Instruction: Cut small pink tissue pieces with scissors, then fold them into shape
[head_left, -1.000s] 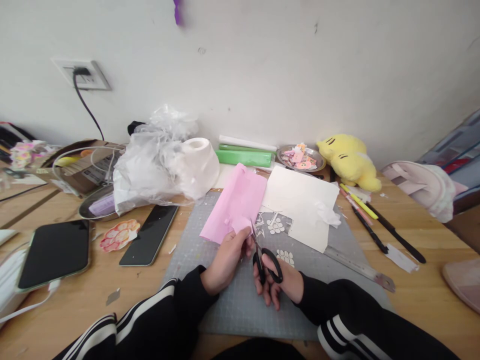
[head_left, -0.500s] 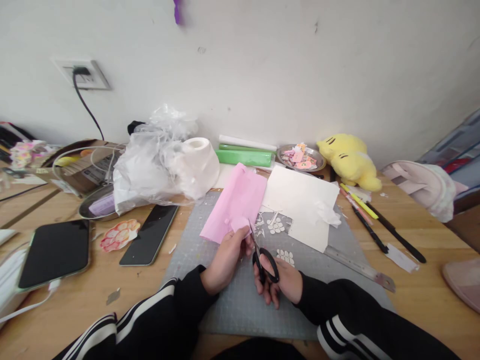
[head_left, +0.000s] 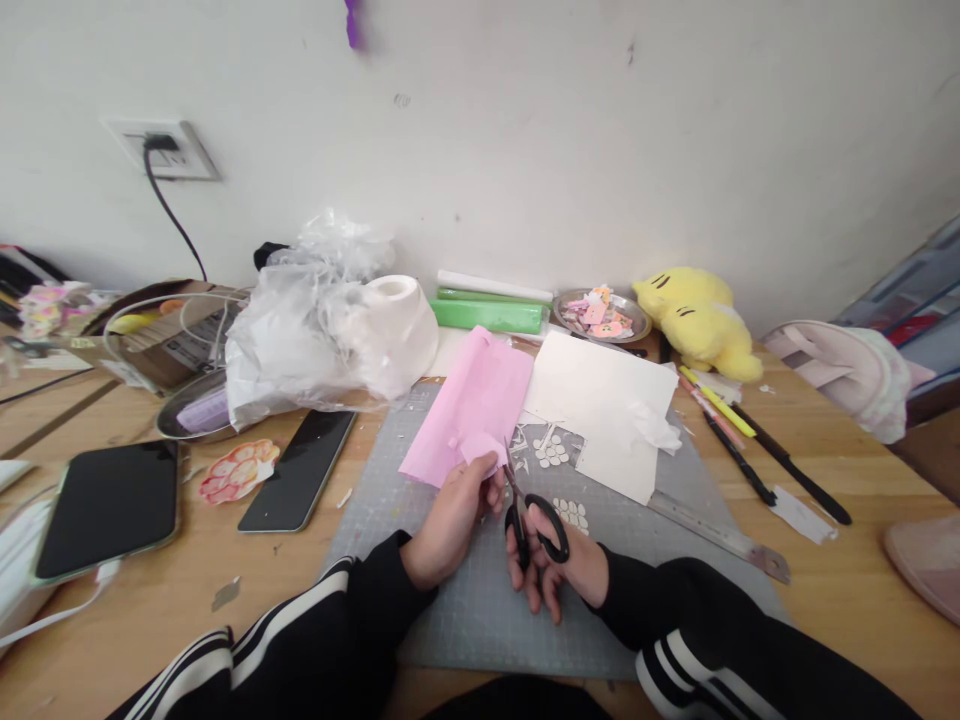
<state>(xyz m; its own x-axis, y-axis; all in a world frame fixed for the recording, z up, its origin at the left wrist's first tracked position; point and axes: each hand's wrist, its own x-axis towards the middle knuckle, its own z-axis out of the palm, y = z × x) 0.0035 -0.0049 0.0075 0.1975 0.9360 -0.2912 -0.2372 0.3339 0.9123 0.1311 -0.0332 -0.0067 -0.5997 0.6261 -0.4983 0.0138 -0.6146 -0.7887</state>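
Note:
My left hand (head_left: 454, 520) pinches the near corner of a pink paper sheet (head_left: 472, 405) that lies on the grey cutting mat (head_left: 450, 600). My right hand (head_left: 559, 565) has its fingers through the black handles of a pair of scissors (head_left: 529, 515). The blades point up towards the pink corner, right beside my left thumb. Small white cut-out shapes (head_left: 571, 513) lie on the mat just right of the scissors.
A white sheet (head_left: 604, 400) and a metal ruler (head_left: 720, 537) lie to the right. Pens (head_left: 739, 435), a yellow plush toy (head_left: 697, 320), green rolls (head_left: 487, 312), a tissue roll (head_left: 394, 330) and plastic bags (head_left: 300, 335) line the back. Two phones (head_left: 300, 470) rest on the left.
The scissors' handles have spread a little and shifted slightly right. My left hand still pinches the pink corner in the same place.

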